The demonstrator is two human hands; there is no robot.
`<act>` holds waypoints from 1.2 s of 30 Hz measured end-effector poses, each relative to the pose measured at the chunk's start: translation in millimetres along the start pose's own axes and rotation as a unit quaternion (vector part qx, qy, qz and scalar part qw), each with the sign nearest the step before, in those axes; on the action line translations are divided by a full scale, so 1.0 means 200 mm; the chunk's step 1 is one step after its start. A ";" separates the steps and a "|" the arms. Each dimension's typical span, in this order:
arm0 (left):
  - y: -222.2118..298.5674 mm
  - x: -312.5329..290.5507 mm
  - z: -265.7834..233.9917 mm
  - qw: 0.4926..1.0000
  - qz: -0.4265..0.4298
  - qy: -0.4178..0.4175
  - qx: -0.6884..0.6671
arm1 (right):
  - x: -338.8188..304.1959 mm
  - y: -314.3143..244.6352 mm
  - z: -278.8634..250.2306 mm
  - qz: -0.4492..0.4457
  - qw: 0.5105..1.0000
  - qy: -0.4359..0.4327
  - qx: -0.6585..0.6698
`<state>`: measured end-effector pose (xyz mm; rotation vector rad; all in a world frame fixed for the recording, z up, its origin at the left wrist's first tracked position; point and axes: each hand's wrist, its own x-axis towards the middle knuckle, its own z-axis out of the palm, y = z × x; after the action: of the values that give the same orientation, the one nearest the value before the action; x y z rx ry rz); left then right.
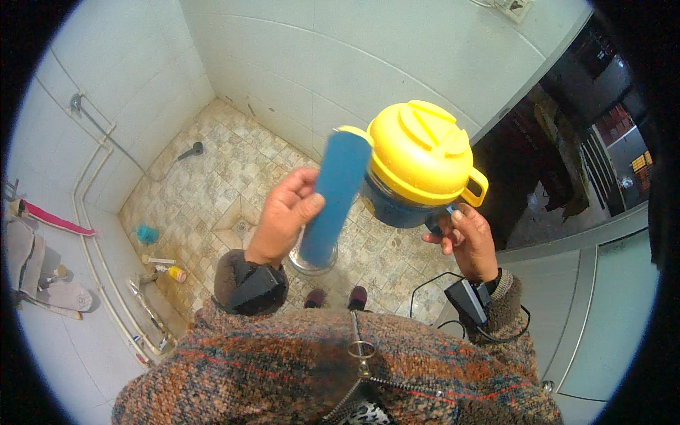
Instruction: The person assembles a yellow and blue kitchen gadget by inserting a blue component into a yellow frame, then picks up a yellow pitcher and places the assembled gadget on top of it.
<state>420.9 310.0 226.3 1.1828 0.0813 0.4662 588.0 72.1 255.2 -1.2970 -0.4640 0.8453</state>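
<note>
Held up in front of me is a round container with a domed yellow lid (418,152) and a dark blue body (397,209). My left hand (281,216) grips a long, smooth blue piece (336,195), thumb across its face. A yellow edge tops that piece beside the lid; whether the two are joined I cannot tell. Under the lid's yellow loop (476,188), my right hand (467,237) closes its thumb and finger on a small dark blue handle at the container's side. A shiny round metal rim (312,269) shows below the blue piece, mostly hidden.
Beige patterned tiles cover the floor (234,177), with a drain (241,227) in it. Pipes (88,184), a teal object (146,234) and a yellow bottle (176,274) are at the left wall. A shower head (193,150) lies farther back. A dark doorway (538,163) opens on the right.
</note>
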 end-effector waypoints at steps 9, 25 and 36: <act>-0.11 -0.02 0.21 0.980 -0.099 -0.150 0.090 | 0.05 0.08 0.02 -0.036 0.999 0.036 -0.009; -0.07 -0.01 0.23 0.977 -0.069 -0.173 0.108 | 0.01 0.09 -0.07 -0.086 0.994 0.002 0.071; -0.05 0.16 -0.32 0.979 0.059 0.183 0.067 | -0.03 -0.01 -0.05 -0.022 0.986 -0.138 0.092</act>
<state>434.3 374.6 198.5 1.2263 0.3669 0.7911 591.8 61.1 255.5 -1.0012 -0.6158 1.0113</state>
